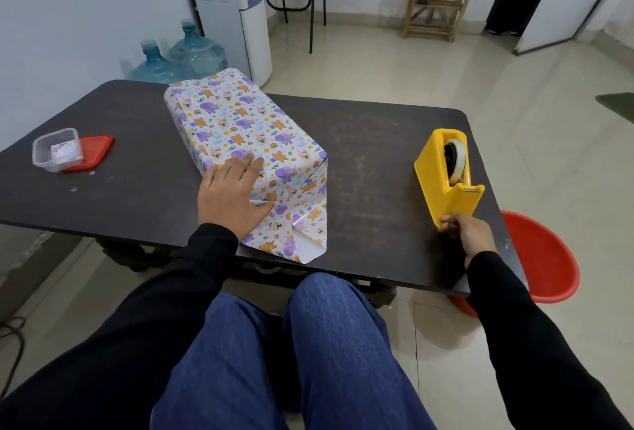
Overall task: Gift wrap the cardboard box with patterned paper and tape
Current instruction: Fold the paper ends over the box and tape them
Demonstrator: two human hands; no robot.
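1. Pressing our left hand (230, 196) flat, fingers straight, on the near top of the box (240, 120), we pin the paper (302, 220) at the near end. The box lies mid-table (370, 141), its long side running near to far.
2. Our right hand (470, 230), fingers curled, pinches the near corner of the dispenser (442, 186), well right of the box. We cannot tell whether tape is also between the fingers.
3. The near-end folds show no tape, and the bottom flap lies out on the table. If the left hand lifts or slides, we judge those creases will spring open.
4. A one-handed pull could drag or tip the dispenser toward the near edge instead of cutting a strip.
5. A long strip may curl onto itself or stick to our fingers before reaching the flap.
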